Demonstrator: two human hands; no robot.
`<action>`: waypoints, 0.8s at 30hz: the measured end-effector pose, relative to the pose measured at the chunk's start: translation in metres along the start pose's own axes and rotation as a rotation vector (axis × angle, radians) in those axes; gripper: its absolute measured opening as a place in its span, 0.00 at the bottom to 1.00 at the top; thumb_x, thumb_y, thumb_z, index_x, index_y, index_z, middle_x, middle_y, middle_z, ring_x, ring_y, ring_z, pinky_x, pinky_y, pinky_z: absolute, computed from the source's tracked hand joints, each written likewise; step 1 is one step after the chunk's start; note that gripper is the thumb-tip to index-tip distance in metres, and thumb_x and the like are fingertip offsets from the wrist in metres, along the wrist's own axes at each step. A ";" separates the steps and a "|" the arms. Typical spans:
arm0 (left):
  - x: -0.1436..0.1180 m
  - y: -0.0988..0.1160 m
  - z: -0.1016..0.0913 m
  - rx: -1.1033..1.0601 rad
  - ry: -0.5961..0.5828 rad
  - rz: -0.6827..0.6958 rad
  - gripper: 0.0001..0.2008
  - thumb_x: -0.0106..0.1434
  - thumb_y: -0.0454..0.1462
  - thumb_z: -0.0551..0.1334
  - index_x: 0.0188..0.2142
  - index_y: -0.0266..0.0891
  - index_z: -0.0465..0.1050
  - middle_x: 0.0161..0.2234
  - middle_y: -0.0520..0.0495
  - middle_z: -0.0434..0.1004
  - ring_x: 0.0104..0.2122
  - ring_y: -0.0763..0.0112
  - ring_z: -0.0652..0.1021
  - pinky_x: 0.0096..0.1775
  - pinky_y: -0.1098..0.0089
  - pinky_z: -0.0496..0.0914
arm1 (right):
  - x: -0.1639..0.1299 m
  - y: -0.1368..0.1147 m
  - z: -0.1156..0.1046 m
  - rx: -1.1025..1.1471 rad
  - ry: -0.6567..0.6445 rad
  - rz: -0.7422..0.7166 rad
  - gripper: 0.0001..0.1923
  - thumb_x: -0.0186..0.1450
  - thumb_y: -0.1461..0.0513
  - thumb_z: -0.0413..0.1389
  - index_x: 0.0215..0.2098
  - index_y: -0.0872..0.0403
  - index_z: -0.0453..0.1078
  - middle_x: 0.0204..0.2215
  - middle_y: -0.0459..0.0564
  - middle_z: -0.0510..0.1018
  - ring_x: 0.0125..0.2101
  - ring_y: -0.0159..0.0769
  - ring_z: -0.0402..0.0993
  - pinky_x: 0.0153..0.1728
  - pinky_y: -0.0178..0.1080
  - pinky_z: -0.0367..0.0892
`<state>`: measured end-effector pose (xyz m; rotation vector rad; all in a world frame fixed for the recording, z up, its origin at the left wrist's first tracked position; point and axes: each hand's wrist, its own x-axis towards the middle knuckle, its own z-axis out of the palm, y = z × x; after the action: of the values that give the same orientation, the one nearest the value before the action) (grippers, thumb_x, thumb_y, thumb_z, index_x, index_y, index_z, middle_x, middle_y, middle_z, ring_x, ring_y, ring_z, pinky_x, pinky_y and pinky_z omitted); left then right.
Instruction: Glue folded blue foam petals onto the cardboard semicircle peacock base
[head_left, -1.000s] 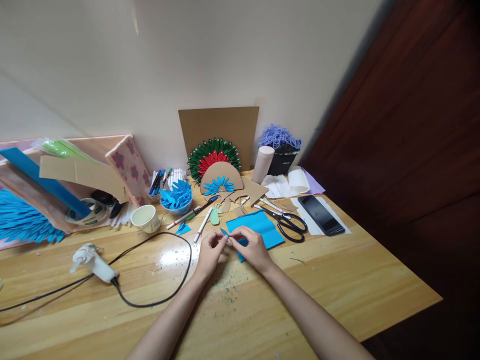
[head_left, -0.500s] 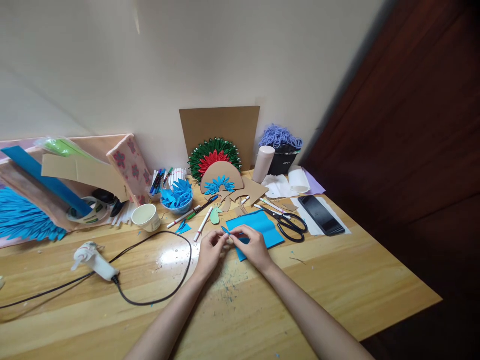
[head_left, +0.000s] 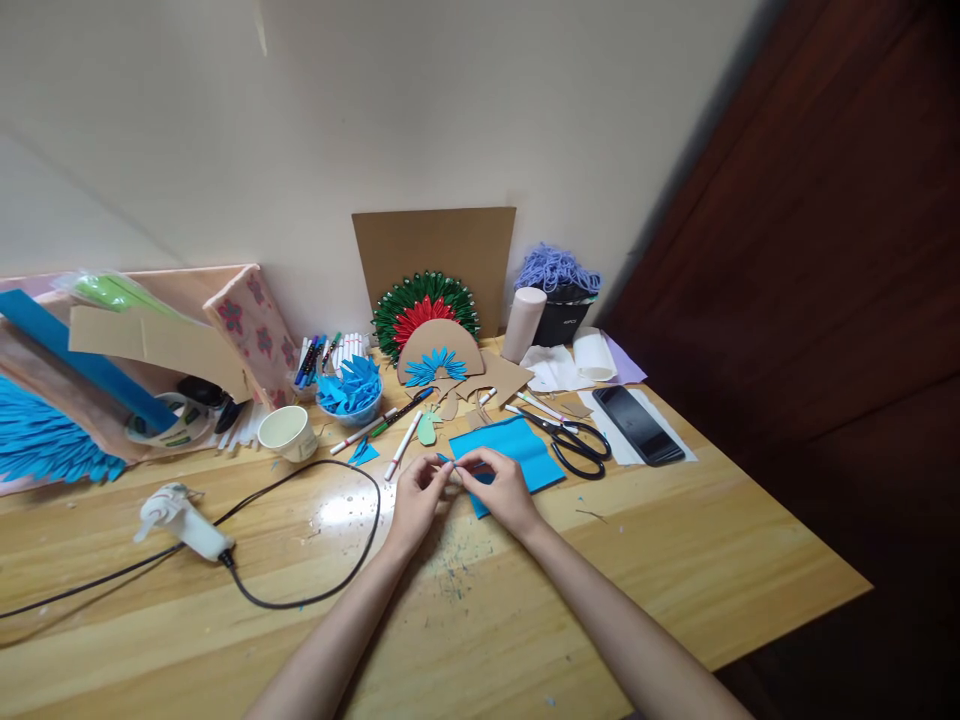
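Observation:
My left hand and my right hand meet fingertip to fingertip over the table. Both pinch a small folded piece of blue paper, mostly hidden by the fingers. Under and beyond my right hand lies a flat blue sheet. Black-handled scissors rest at the sheet's right edge. A half-round cardboard piece with blue petals stands behind, in front of a fan of green and red petals.
A white glue gun with a looped black cord lies left. A bowl of blue pieces, a paper cup and loose markers stand or lie beyond my hands. A phone is at right.
The fingers have closed further over the small blue piece, and less of it shows. The whole view has shifted slightly; the things on the table stay in place.

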<state>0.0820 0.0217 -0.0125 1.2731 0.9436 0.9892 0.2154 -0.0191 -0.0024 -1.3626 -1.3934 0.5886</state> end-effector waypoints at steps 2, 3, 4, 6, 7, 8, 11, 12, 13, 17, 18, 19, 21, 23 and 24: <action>0.000 0.000 0.000 -0.008 0.002 0.002 0.13 0.52 0.44 0.63 0.31 0.36 0.69 0.23 0.52 0.70 0.22 0.76 0.71 0.24 0.76 0.67 | 0.000 0.000 0.001 0.027 -0.014 0.023 0.04 0.58 0.63 0.55 0.31 0.54 0.71 0.29 0.48 0.77 0.31 0.34 0.74 0.34 0.36 0.70; 0.000 0.001 0.000 -0.009 0.002 0.005 0.13 0.52 0.44 0.63 0.31 0.36 0.68 0.23 0.52 0.70 0.22 0.75 0.71 0.24 0.76 0.67 | 0.000 0.000 0.001 0.043 -0.021 0.035 0.04 0.58 0.63 0.55 0.32 0.55 0.71 0.29 0.48 0.77 0.31 0.34 0.74 0.34 0.35 0.70; 0.000 0.001 0.000 -0.007 0.002 0.009 0.13 0.52 0.44 0.63 0.30 0.36 0.68 0.23 0.52 0.70 0.23 0.75 0.72 0.24 0.76 0.67 | 0.000 0.000 0.002 0.057 -0.025 0.045 0.04 0.58 0.63 0.55 0.32 0.55 0.71 0.29 0.48 0.76 0.31 0.33 0.74 0.33 0.35 0.70; 0.000 0.001 0.000 -0.002 0.004 0.016 0.12 0.53 0.43 0.62 0.30 0.36 0.68 0.23 0.52 0.70 0.23 0.76 0.72 0.25 0.76 0.67 | 0.000 0.000 0.002 0.075 -0.029 0.059 0.05 0.58 0.62 0.56 0.33 0.55 0.70 0.29 0.48 0.76 0.30 0.33 0.73 0.32 0.34 0.70; 0.000 0.001 0.000 0.000 0.007 0.016 0.12 0.53 0.44 0.62 0.30 0.36 0.68 0.23 0.53 0.70 0.23 0.76 0.72 0.25 0.76 0.67 | 0.000 0.001 0.003 0.076 -0.027 0.060 0.05 0.57 0.62 0.56 0.33 0.55 0.70 0.29 0.48 0.76 0.29 0.32 0.73 0.32 0.34 0.70; 0.000 0.001 0.000 0.001 0.008 0.015 0.12 0.53 0.44 0.62 0.29 0.36 0.68 0.23 0.53 0.70 0.23 0.76 0.72 0.25 0.76 0.66 | 0.000 0.001 0.003 0.071 -0.025 0.058 0.06 0.57 0.62 0.56 0.33 0.55 0.70 0.29 0.47 0.76 0.29 0.32 0.73 0.32 0.35 0.70; 0.001 0.000 0.000 0.002 0.004 0.015 0.13 0.53 0.44 0.62 0.29 0.36 0.68 0.23 0.53 0.70 0.23 0.75 0.72 0.25 0.76 0.66 | 0.000 0.001 0.003 0.043 -0.013 0.028 0.05 0.57 0.62 0.56 0.33 0.54 0.70 0.29 0.48 0.76 0.29 0.33 0.73 0.33 0.36 0.70; 0.001 0.000 0.000 0.004 0.007 0.021 0.13 0.53 0.44 0.62 0.29 0.36 0.67 0.23 0.53 0.69 0.23 0.75 0.71 0.25 0.76 0.66 | -0.001 0.001 0.003 0.035 -0.009 0.015 0.05 0.58 0.62 0.56 0.32 0.54 0.70 0.28 0.48 0.76 0.29 0.34 0.73 0.33 0.36 0.70; 0.002 -0.001 0.000 0.006 0.009 0.026 0.13 0.53 0.44 0.62 0.29 0.36 0.67 0.22 0.53 0.69 0.23 0.76 0.71 0.25 0.76 0.66 | -0.001 0.001 0.003 0.029 -0.006 0.003 0.05 0.58 0.61 0.56 0.32 0.54 0.70 0.28 0.48 0.76 0.29 0.34 0.73 0.33 0.36 0.70; 0.001 0.001 -0.001 -0.016 -0.015 0.030 0.12 0.54 0.44 0.61 0.28 0.36 0.67 0.22 0.53 0.68 0.22 0.76 0.70 0.26 0.76 0.65 | -0.001 0.000 0.002 0.005 -0.009 -0.031 0.05 0.59 0.61 0.55 0.32 0.53 0.70 0.29 0.48 0.76 0.29 0.34 0.73 0.33 0.37 0.70; 0.000 0.002 -0.001 -0.022 -0.027 0.028 0.12 0.54 0.43 0.61 0.28 0.36 0.67 0.22 0.53 0.68 0.23 0.76 0.71 0.26 0.75 0.66 | -0.001 0.000 0.002 -0.001 -0.013 -0.037 0.05 0.59 0.61 0.55 0.32 0.53 0.71 0.29 0.48 0.76 0.29 0.34 0.73 0.33 0.37 0.70; 0.000 0.003 -0.001 -0.025 -0.035 0.028 0.11 0.55 0.43 0.61 0.28 0.36 0.67 0.22 0.53 0.68 0.23 0.75 0.71 0.26 0.75 0.66 | -0.001 -0.001 0.002 -0.006 -0.016 -0.042 0.05 0.59 0.61 0.54 0.32 0.53 0.71 0.29 0.48 0.76 0.29 0.34 0.73 0.33 0.37 0.70; 0.000 0.005 -0.001 -0.018 -0.038 0.032 0.11 0.55 0.43 0.61 0.28 0.36 0.67 0.22 0.53 0.68 0.23 0.75 0.71 0.26 0.75 0.66 | -0.001 -0.002 0.001 -0.011 -0.016 -0.048 0.05 0.59 0.61 0.54 0.32 0.53 0.71 0.29 0.48 0.76 0.29 0.34 0.73 0.33 0.37 0.70; 0.000 0.006 -0.001 -0.008 -0.037 0.034 0.11 0.54 0.43 0.61 0.28 0.36 0.67 0.22 0.53 0.68 0.23 0.75 0.71 0.26 0.75 0.66 | -0.001 -0.003 0.000 -0.012 -0.010 -0.050 0.05 0.59 0.62 0.54 0.32 0.53 0.71 0.29 0.48 0.76 0.29 0.34 0.73 0.33 0.37 0.70; 0.000 0.007 -0.001 -0.005 -0.038 0.033 0.11 0.54 0.42 0.61 0.29 0.36 0.67 0.22 0.53 0.68 0.23 0.75 0.71 0.26 0.75 0.66 | -0.001 -0.004 -0.001 -0.010 -0.008 -0.050 0.05 0.59 0.62 0.54 0.32 0.53 0.71 0.29 0.48 0.76 0.29 0.34 0.73 0.33 0.37 0.70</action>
<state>0.0806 0.0219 -0.0058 1.3026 0.8929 0.9889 0.2143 -0.0210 0.0009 -1.3307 -1.4345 0.5548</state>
